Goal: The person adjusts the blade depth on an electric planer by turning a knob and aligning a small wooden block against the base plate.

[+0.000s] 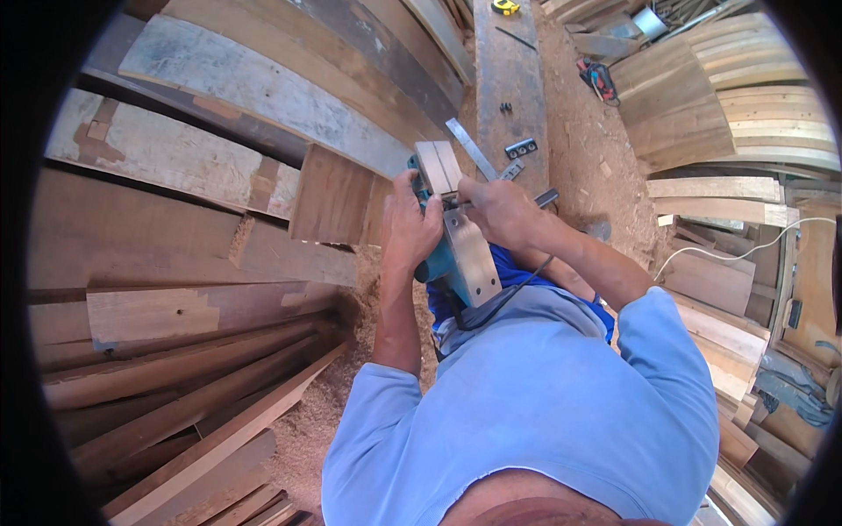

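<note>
An electric hand planer [474, 259], teal with a bare metal sole, is turned sole up above my lap. My left hand [410, 223] is closed round its side, with the thumb along the sole's edge. The fingers of my right hand [504, 213] are pinched together at the gap between the front plate [436, 167] and the rear plate, by the blade slot. Whatever they hold there is hidden. A dark bar-shaped piece [545, 199] shows just beyond my right hand. The planer's dark cord [532, 273] runs down beside my lap.
A narrow bench plank [510, 88] ahead carries a metal rule [471, 149], a black block with round holes [521, 148], a small metal piece [512, 169] and a yellow tape measure [504, 7]. Boards [175, 149] are stacked left and right. A red-and-black tool [596, 81] lies on sawdust.
</note>
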Available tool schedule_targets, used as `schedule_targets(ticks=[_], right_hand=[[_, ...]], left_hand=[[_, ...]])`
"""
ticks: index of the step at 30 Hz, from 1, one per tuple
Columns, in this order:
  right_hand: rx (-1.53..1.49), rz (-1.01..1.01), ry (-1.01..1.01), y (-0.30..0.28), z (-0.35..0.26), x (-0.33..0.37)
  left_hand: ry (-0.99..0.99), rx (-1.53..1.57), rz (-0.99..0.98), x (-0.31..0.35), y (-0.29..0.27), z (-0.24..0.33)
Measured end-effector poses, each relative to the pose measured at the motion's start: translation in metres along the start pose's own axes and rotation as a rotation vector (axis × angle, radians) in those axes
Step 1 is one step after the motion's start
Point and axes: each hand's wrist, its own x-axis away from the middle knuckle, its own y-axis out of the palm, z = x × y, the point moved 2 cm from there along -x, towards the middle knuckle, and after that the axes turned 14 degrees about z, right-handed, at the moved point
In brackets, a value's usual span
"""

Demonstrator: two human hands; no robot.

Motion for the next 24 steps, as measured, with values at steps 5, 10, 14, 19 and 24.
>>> schedule_targets(ticks=[5, 10, 14, 19, 24], right_hand=[[-0.734, -0.054, 0.877, 0.022, 0.019, 0.007], [-0.153, 0.187, 0.104, -0.011, 0.01, 0.015], [0.189, 0.107, -0.247, -0.027, 0.008, 0.01], [0.168, 0.137, -0.389, -0.013, 0.015, 0.01], [0.057, -0.086, 0.256, -0.006, -0.005, 0.005]], left_hand=[[-0.001, 0.016, 0.003, 0.001, 0.0, 0.0], [0.027, 0.03, 0.011, 0.001, 0.003, -0.008], [-0.001, 0.024, -0.004, -0.001, 0.001, -0.005], [-0.008, 0.005, -0.013, -0.001, 0.0, -0.002], [0.006, -0.029, -0.007, 0.001, 0.001, -0.001]])
